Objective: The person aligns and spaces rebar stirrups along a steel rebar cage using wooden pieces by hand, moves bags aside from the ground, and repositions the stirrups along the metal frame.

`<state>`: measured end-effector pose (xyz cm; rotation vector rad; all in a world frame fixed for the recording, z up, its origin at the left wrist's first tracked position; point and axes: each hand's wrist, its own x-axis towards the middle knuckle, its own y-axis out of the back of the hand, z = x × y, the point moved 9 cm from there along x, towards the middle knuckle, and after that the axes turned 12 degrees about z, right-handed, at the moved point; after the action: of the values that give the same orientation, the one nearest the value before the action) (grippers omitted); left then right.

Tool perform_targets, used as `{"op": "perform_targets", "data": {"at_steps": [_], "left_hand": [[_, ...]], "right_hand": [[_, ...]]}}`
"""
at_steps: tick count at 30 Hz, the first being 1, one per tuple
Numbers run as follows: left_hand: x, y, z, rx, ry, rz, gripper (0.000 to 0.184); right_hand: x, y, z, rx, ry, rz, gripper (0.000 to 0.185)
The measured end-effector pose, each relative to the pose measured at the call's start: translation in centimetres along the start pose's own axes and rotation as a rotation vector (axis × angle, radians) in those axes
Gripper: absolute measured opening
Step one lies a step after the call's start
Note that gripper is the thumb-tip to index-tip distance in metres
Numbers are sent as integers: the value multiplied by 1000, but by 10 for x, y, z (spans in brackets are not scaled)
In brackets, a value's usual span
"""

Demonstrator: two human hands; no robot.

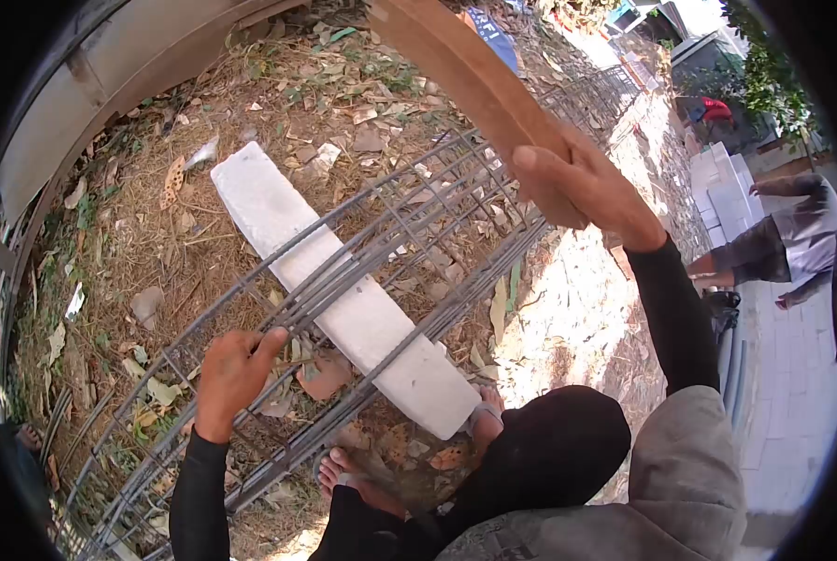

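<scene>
A long steel rebar cage (418,201) runs diagonally across the ground, made of straight bars joined by square ties. My left hand (234,381) is closed at its upper bars, thumb along the steel; the fingertips are partly hidden. In my right hand (586,187) is a brown wooden plank (479,75), gripped near its lower end, with the rest reaching up past the top of the view. Under the cage lies a white rectangular block (362,318), crossing beneath the bars, one end near my feet (353,477).
Dry leaves, straw and stones cover the ground (185,243). Along the left edge runs a pale panel (147,56). More rebar (82,449) lies at lower left. On the right, another person (783,234) bends near stacked white blocks (727,192). A blue bag (493,37) lies at the top.
</scene>
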<state>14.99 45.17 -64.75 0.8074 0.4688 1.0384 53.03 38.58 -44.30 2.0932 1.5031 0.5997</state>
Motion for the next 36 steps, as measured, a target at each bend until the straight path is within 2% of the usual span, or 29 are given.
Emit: {"op": "perform_targets", "data": {"at_steps": [3, 7, 10, 12, 13, 15, 16, 19, 21, 22, 25, 26, 27, 29, 32, 35, 36], "left_hand": [[3, -3, -3, -26, 126, -110, 69], [1, -5, -7, 28, 308, -181, 74], [3, -13, -20, 73, 424, -230, 74], [2, -8, -25, 95, 522, -224, 73], [-3, -5, -32, 77, 556, -225, 71], [-1, -6, -41, 8, 593, -229, 69], [-2, -10, -34, -98, 616, -257, 67], [-5, -7, -29, -85, 723, -197, 63], [-3, -7, -25, -90, 747, -163, 58], [-7, -7, -35, -106, 770, -163, 55], [-7, -9, -56, -254, 749, -126, 52], [-6, 0, -78, -105, 722, -32, 52], [-8, 5, -74, -20, 663, -33, 53], [-3, 8, -38, 142, 537, -36, 56], [-3, 4, -12, 80, 593, -123, 63], [2, -7, -56, -39, 600, -250, 68], [7, -3, -54, -9, 518, -233, 68]], "right_hand": [[-132, 52, 103, 208, -384, -34, 79], [-280, 53, 213, 311, -654, -7, 75], [-334, 43, 255, 308, -763, -72, 73], [-346, 30, 284, 257, -678, -81, 72], [-345, 20, 281, 368, -710, -222, 75], [-347, 1, 299, 329, -612, -319, 77], [-348, -3, 296, 341, -576, -336, 79], [-340, -12, 309, 325, -396, -292, 88], [-339, -16, 320, 213, -482, -419, 91], [-338, -12, 322, 190, -452, -400, 91], [-323, -13, 321, 144, -398, -397, 93], [-319, -10, 317, 127, -419, -435, 93], [-317, -12, 311, 112, -442, -478, 94], [-312, -19, 308, 81, -460, -495, 96], [-301, -22, 283, 19, -416, -417, 97], [-296, -10, 243, -48, -443, -340, 95], [-299, -9, 233, -67, -473, -321, 94]]}}
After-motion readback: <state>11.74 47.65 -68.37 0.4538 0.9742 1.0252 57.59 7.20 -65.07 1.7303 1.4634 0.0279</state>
